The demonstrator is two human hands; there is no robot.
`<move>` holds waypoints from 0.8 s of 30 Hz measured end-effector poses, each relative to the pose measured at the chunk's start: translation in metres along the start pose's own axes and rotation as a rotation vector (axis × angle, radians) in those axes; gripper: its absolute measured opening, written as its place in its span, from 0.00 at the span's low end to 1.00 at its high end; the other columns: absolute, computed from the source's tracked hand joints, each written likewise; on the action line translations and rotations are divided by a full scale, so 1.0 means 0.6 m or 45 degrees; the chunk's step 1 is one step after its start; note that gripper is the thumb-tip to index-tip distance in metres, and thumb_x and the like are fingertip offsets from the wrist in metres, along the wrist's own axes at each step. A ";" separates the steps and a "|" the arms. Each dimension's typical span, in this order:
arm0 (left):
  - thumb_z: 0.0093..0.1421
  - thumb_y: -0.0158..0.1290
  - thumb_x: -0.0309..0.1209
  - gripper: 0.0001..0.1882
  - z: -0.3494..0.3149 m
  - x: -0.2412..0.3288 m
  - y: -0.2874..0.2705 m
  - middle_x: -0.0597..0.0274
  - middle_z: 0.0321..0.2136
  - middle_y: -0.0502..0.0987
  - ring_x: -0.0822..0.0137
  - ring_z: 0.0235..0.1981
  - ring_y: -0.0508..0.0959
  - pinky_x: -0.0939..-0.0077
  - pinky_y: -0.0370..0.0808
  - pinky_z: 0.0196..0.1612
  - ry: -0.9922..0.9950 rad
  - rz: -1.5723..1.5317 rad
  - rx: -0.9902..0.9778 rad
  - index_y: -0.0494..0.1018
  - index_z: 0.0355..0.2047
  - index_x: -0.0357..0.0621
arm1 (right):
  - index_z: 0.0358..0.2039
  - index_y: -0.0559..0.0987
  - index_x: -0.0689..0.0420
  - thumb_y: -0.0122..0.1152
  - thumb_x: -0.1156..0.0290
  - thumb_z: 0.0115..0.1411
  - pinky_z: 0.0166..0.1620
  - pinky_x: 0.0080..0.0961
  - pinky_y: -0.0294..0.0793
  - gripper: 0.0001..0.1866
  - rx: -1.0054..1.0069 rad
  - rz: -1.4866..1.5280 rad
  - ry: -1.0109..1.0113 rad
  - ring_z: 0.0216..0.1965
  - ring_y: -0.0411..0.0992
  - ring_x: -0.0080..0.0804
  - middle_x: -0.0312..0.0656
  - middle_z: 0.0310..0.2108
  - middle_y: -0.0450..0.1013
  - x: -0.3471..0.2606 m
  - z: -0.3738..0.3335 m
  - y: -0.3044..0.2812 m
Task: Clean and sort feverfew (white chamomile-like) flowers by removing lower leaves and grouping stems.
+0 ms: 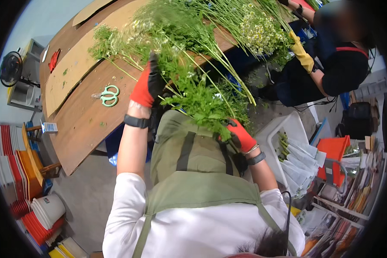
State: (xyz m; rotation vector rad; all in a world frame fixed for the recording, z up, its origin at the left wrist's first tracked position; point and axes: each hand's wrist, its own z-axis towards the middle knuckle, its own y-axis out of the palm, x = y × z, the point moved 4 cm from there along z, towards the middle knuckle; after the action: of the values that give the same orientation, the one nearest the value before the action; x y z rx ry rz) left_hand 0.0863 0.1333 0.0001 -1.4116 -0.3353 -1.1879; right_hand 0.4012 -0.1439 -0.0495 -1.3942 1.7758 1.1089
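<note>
My left hand (147, 84), in a red and black glove, is raised beside the table edge. Its visible fingers stretch upward next to a stem of small white flowers (144, 32), blurred by motion; I make out nothing gripped in it. Low on the right, my right hand (241, 136), gloved alike, is closed around leafy green stems (202, 105) at the front of my green apron (202, 189). Some of its fingers are hidden by leaves. Green-handled scissors (109, 95) lie on the wooden table (84, 133), left of my left hand.
Cut stems and a white-flowered bunch (262, 32) cover the far table. A co-worker's yellow-gloved hand (303, 53) is beside them at the right. A white bin (288, 129) with wrapped bundles (299, 159) stands to my right. Stacked buckets (47, 210) are at lower left.
</note>
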 end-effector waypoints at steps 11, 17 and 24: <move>0.55 0.60 0.38 0.40 0.019 0.221 0.008 0.52 0.61 0.72 0.48 0.55 0.76 0.62 0.67 0.62 0.507 0.137 -0.076 0.61 0.69 0.51 | 0.67 0.67 0.50 0.76 0.69 0.47 0.65 0.37 0.62 0.45 0.117 -0.968 -1.177 0.66 0.62 0.44 0.46 0.66 0.63 -0.309 0.032 0.202; 0.68 0.50 0.36 0.16 0.038 0.174 0.025 0.62 0.43 0.81 0.62 0.41 0.81 0.66 0.70 0.55 0.099 -0.375 0.022 0.76 0.52 0.45 | 0.51 0.78 0.49 0.74 0.68 0.49 0.55 0.42 0.70 0.26 0.151 -1.464 -1.275 0.53 0.70 0.53 0.46 0.54 0.72 -0.217 0.017 0.189; 0.72 0.47 0.32 0.15 0.027 0.126 -0.028 0.61 0.40 0.82 0.69 0.40 0.80 0.74 0.74 0.50 0.210 -0.252 0.227 0.76 0.50 0.36 | 0.51 0.79 0.52 0.74 0.75 0.47 0.62 0.40 0.67 0.28 -0.196 -1.053 -0.514 0.60 0.68 0.48 0.47 0.55 0.74 -0.101 -0.052 0.018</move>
State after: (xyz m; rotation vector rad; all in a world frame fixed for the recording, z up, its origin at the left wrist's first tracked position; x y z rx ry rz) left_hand 0.1136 0.1192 0.0730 -1.1379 -0.4611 -1.3906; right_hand 0.4072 -0.1434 0.0189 -1.6208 0.7118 0.9631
